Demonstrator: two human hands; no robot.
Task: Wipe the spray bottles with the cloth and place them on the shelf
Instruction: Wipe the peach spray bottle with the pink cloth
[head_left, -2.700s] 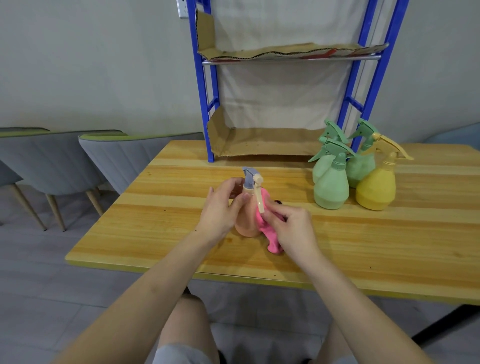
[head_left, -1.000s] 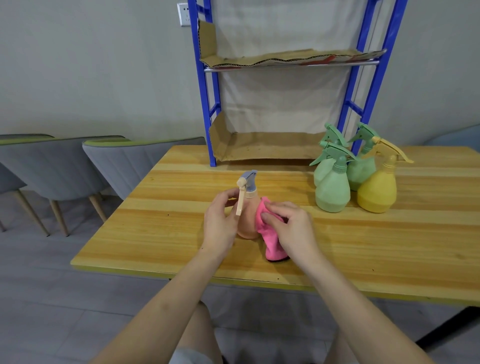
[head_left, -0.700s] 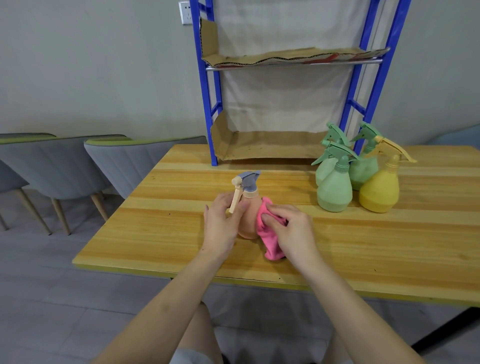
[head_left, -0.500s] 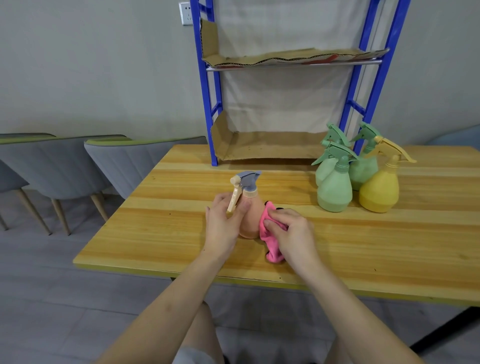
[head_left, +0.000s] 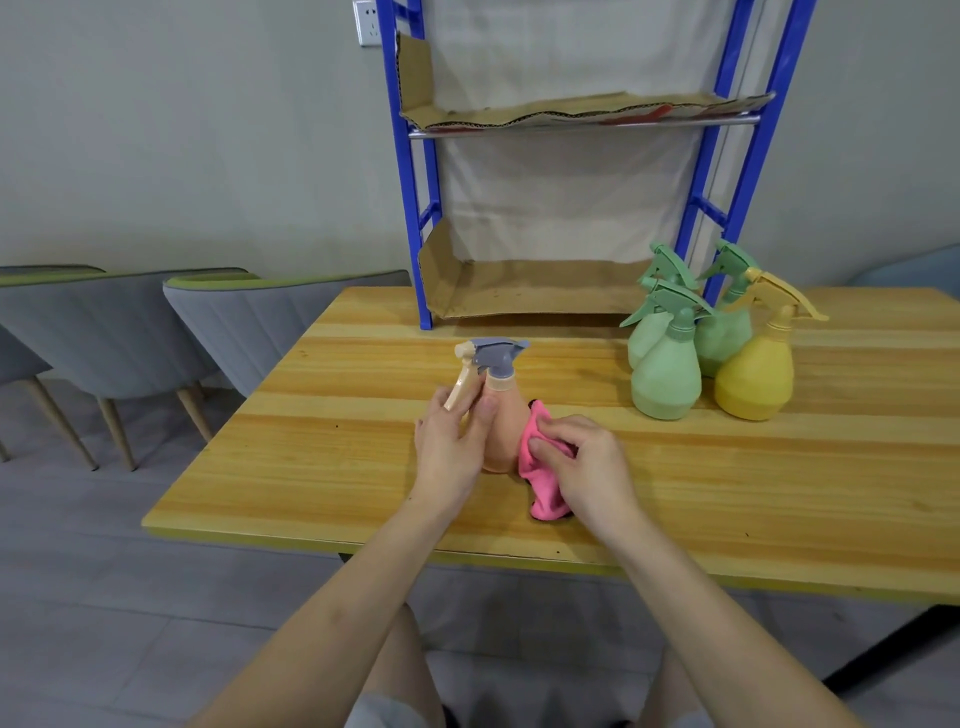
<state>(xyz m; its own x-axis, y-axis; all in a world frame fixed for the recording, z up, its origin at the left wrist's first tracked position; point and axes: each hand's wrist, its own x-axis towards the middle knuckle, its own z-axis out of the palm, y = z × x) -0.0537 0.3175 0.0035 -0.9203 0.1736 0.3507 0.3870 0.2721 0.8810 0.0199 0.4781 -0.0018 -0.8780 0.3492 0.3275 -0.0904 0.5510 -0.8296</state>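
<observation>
The left hand (head_left: 451, 448) closes its grip round the left side of the peach spray bottle (head_left: 505, 415): the thumb lies up the front of the body and the fingers curl behind it, just under the cream trigger (head_left: 460, 387). The right hand (head_left: 589, 467) pinches the pink cloth (head_left: 541, 486) between thumb and bent fingers and presses it against the bottle's lower right side, while the loose end of the cloth trails onto the desk (head_left: 337, 415). Both forearms reach in from the near edge with the wrists low. The bottle stands upright near the middle of the desk, its grey head (head_left: 497, 353) level. Compared with a few seconds ago, the bottle has been turned, so the trigger now hangs on the left instead of the right, and the cloth sits at the side, not across the front. Three green spray bottles (head_left: 666, 374) and a yellow one (head_left: 754, 382) stand bunched at the far right, beside the blue shelf (head_left: 410, 208), which is lined with cardboard (head_left: 540, 288).
</observation>
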